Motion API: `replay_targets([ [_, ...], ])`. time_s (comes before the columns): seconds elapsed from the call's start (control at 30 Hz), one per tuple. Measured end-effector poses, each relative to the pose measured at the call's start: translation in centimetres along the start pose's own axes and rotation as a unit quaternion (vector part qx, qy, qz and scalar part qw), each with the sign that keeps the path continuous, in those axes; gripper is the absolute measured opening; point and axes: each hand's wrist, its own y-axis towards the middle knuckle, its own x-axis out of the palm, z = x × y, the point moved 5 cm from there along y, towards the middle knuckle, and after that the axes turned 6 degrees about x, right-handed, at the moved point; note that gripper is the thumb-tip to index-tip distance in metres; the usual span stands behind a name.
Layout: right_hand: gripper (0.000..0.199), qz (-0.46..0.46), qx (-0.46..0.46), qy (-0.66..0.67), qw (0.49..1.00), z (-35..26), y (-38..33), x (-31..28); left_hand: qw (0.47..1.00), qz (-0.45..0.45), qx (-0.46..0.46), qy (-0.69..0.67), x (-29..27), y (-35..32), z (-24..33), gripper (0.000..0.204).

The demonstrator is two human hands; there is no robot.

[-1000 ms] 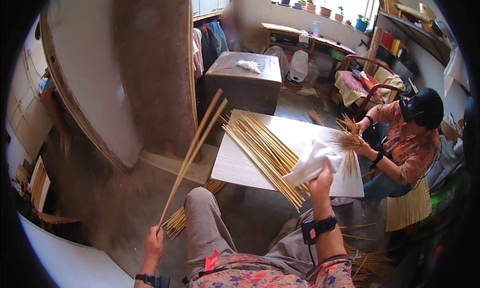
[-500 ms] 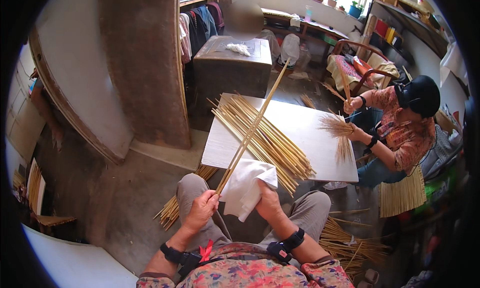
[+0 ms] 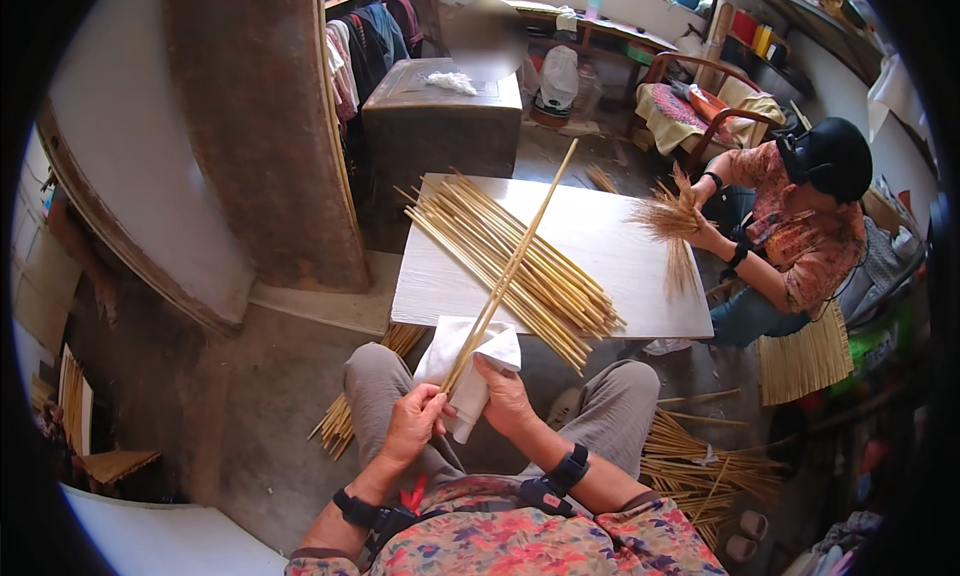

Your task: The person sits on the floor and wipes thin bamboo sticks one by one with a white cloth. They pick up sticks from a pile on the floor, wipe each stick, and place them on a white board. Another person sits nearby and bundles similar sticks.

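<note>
My left hand (image 3: 416, 416) is closed round the lower end of a long, thin yellowish cane (image 3: 515, 266), possibly a pair lying together. The cane slants up and away over the table. A white cloth (image 3: 465, 374) is gripped in my right hand (image 3: 506, 396), close beside my left. The cloth lies against the cane's lower part, and how far it wraps round is hidden. Beyond my knees, a loose pile of similar canes (image 3: 540, 276) lies diagonally across the white tabletop (image 3: 600, 211).
At the right, a seated co-worker (image 3: 800, 216) holds a bundle of brushy stalks (image 3: 668, 211). More canes (image 3: 700, 466) lie on the floor by my right leg, and others (image 3: 345, 416) by my left. A wooden chest (image 3: 440, 126) stands beyond the table.
My right hand has brought the cloth left, up against the cane beside my left hand. The co-worker's hands have come together on the brushy stalks. The view has shifted slightly.
</note>
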Motion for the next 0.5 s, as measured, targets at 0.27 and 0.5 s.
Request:
replay_targets([
  [0.27, 0.026, 0.022, -0.008, -0.051, 0.998, 0.5, 0.8, 0.2, 0.993, 0.026, 0.057, 0.097, 0.6, 0.1, 0.9, 0.011],
  [0.5, 0.026, 0.035, -0.012, -0.057, 0.998, 0.9, 1.4, 0.5, 0.997, 0.049, 0.057, 0.021, 0.3, -0.2, 0.3, 0.01],
])
